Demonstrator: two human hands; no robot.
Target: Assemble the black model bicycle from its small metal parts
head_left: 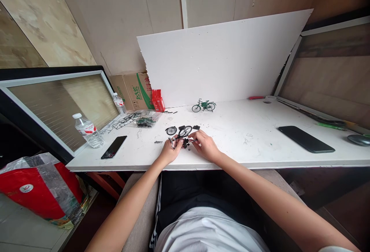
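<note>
The left grip (170, 151) pinches the black model bicycle (185, 131) over the worktop (239, 136) near its front edge, seemingly steadying it for the right grip (207, 146), which pinches a slim piece (192, 141) just beside.

Red "花生油" on cardboard carton (130, 90)

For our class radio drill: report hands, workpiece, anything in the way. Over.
Left hand gripping small black spoked-wheel bicycle model. Right hand pinching slim piece beside it, exact type unclear. Loose round black wheel just beyond; nothing visibly blocking.
</note>
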